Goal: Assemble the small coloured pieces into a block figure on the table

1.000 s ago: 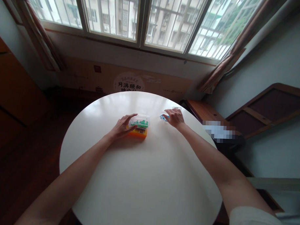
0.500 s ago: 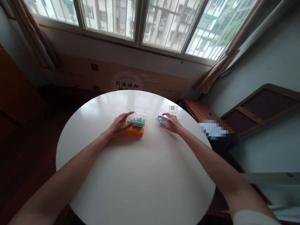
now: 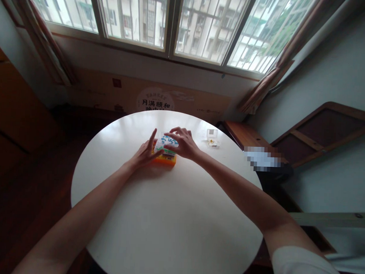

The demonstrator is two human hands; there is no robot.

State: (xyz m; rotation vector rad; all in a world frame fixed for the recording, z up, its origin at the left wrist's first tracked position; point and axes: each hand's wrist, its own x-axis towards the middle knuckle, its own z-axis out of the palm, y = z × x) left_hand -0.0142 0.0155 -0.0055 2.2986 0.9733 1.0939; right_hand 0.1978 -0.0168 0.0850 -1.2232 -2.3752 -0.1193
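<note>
A small stack of plastic boxes stands on the round white table point(image 3: 167, 216), with an orange box point(image 3: 165, 160) at the bottom. My left hand point(image 3: 145, 152) rests against the stack's left side, fingers stretched out and thumb touching it. My right hand point(image 3: 182, 143) is curled over a clear box with blue pieces point(image 3: 168, 142), holding it on top of the stack. The box under it is mostly hidden by my fingers.
A small clear box point(image 3: 212, 134) with a few tiny bits beside it lies on the table's far right. Past the table's right edge stand a wooden bench point(image 3: 245, 137) and a leaning wooden frame point(image 3: 329, 130). A cardboard panel point(image 3: 154, 98) leans below the window.
My right hand has carried the clear box with blue pieces leftward from the table onto the top of the stack. My left hand has stayed at the stack's side.
</note>
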